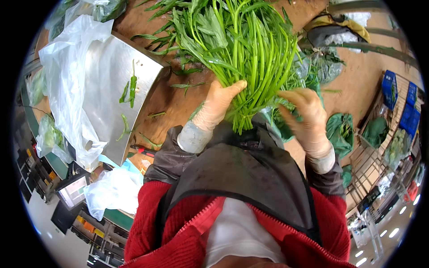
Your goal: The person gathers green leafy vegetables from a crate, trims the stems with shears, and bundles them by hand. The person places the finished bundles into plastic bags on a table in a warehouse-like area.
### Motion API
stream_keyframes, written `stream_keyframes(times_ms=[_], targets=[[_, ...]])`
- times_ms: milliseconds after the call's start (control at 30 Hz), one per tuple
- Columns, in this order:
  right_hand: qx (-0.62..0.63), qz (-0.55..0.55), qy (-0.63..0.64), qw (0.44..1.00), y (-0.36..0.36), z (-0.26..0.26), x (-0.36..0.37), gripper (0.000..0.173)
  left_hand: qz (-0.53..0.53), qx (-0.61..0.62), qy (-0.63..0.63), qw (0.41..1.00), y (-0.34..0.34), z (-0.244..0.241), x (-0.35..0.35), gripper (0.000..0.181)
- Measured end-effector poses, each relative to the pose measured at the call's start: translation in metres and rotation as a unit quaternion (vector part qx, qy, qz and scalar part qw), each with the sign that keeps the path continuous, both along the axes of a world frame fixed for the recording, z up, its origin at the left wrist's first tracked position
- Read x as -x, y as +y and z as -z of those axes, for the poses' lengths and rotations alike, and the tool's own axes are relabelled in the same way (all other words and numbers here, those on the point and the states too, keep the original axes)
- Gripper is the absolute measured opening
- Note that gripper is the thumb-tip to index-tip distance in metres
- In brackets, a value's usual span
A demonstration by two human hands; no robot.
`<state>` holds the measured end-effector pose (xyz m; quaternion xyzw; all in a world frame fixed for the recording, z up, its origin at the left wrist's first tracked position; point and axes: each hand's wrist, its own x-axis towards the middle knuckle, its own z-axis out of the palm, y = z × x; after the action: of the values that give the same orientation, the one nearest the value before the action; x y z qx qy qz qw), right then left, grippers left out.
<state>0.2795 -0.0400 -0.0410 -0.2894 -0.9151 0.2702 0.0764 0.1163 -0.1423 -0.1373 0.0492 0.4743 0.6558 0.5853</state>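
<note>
A large bunch of long-stemmed leafy greens point(254, 57), which looks like water spinach, rises before my apron, its cut stem ends pointing towards me. Around the lower stems, on the left side, my gloved left hand point(223, 98) is closed with its thumb across the front. At the right of the stems is my gloved right hand point(303, 117), its fingers bent and blurred. Fine green wisps show by its fingertips; whether it grips any of them cannot be made out. Behind that hand, a green bag point(286, 129) holds more greens.
To the left, a metal-topped stand point(110, 83) carries a clear plastic bag point(72, 73) and loose leaves point(133, 90). Stray leaves lie on the brown surface point(167, 100). At right are a green sack point(340, 130), a slatted rack point(392, 117) and blue crates point(409, 117).
</note>
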Motion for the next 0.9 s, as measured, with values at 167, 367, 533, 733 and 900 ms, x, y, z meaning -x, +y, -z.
stream_keyframes(times_ms=[167,367,533,733,900], targets=[[-0.165,-0.145,-0.016,0.975,-0.005,0.026,0.044,0.011,0.013,0.013,-0.007,1.000,0.000,-0.001,0.000,0.028],[0.289,-0.125,0.017,0.949,-0.030,0.019,0.023,0.011,-0.008,0.015,-0.011,1.000,-0.004,0.003,0.000,0.027],[0.050,0.056,0.040,0.996,-0.026,0.019,0.062,0.018,0.039,-0.010,-0.056,0.998,-0.005,-0.002,0.004,0.029],[0.164,0.048,0.029,0.985,-0.026,0.028,0.055,0.018,0.074,-0.025,-0.051,0.996,-0.012,0.001,0.008,0.043],[0.439,-0.095,-0.092,0.889,-0.025,0.011,0.024,0.019,0.089,-0.049,-0.023,0.995,-0.011,0.004,0.009,0.047]])
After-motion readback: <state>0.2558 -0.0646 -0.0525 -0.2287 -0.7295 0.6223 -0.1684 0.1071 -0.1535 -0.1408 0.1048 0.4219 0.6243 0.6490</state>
